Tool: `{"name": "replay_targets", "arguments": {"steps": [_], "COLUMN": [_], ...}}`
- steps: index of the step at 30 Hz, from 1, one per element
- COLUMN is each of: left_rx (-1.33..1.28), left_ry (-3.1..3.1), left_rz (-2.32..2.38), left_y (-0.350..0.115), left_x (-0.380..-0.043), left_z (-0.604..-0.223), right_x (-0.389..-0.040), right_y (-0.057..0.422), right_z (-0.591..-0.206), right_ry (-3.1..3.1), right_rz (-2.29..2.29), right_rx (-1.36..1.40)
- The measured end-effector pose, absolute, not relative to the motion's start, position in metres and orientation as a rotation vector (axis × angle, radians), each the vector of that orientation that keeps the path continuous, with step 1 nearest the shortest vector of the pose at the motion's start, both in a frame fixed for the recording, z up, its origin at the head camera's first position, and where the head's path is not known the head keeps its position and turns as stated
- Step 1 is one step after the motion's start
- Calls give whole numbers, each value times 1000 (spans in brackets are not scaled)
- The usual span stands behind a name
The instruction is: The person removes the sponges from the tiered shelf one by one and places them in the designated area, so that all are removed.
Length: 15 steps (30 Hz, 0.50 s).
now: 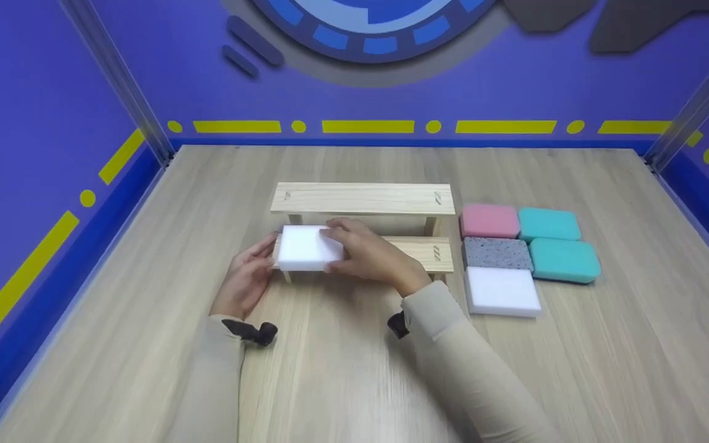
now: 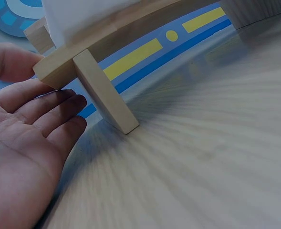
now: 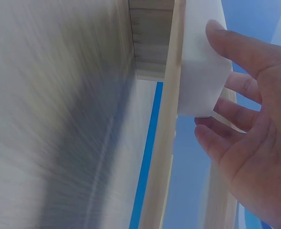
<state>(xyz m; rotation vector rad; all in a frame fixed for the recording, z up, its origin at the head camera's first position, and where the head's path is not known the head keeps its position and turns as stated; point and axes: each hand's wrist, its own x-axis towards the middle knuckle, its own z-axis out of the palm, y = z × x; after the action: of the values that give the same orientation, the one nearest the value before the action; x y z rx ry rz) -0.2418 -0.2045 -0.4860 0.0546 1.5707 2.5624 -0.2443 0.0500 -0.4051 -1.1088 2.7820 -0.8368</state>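
Observation:
A white sponge block (image 1: 305, 247) lies on the left end of the lower board of a two-step wooden rack (image 1: 431, 253). My right hand (image 1: 370, 251) holds the block by its right end, thumb on the near side and fingers at the far side; in the right wrist view the white block (image 3: 202, 62) sits flat against the board. At the rack's left end, my left hand (image 1: 245, 278) pinches the tip of the lower board (image 2: 59, 71), with thumb and fingers on opposite sides of it.
Right of the rack, several sponges lie grouped on the wooden table (image 1: 330, 381): a pink one (image 1: 490, 220), two teal ones including the nearer teal sponge (image 1: 564, 258), a grey speckled one (image 1: 496, 253) and another white block (image 1: 502, 289). Blue panels (image 1: 354, 98) enclose the table.

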Motion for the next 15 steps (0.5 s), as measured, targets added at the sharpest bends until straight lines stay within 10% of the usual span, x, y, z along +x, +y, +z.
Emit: {"name": "replay_targets", "arguments": {"steps": [15], "left_rx": [123], "left_ry": [1587], "left_rz": [2556], "left_y": [-206], "left_x": [-241], "left_z": [-487], "right_x": [-241], "right_y": [58], "right_z": [-403], "right_ry": [2780], "right_rz": [-807], "right_rx": [-1068]}}
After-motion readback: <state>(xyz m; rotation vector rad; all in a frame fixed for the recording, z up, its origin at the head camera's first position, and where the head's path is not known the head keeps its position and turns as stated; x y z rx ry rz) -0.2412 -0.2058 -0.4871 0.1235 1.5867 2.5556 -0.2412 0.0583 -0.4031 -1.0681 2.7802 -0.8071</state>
